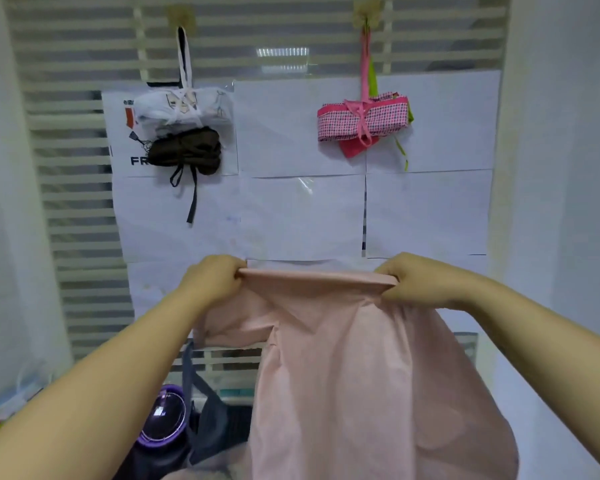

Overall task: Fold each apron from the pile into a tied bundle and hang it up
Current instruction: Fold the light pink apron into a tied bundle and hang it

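Pale pink cloth apron (343,368) hangs in the air, stretched by its folded top edge between the two hands. The left hand (215,280) pinches one end and the right hand (416,282) the other, both curled tight on the fabric. Folding looks barely begun; the next move probably calls for bringing the two ends together to halve the width. Above, a pink checked tied bundle (362,121) hangs on the wall.

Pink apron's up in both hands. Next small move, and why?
The left hand and right hand each grip an end of the top edge of the pink apron, which hangs spread and unfolded. Probably bring the hands together to fold it in half.
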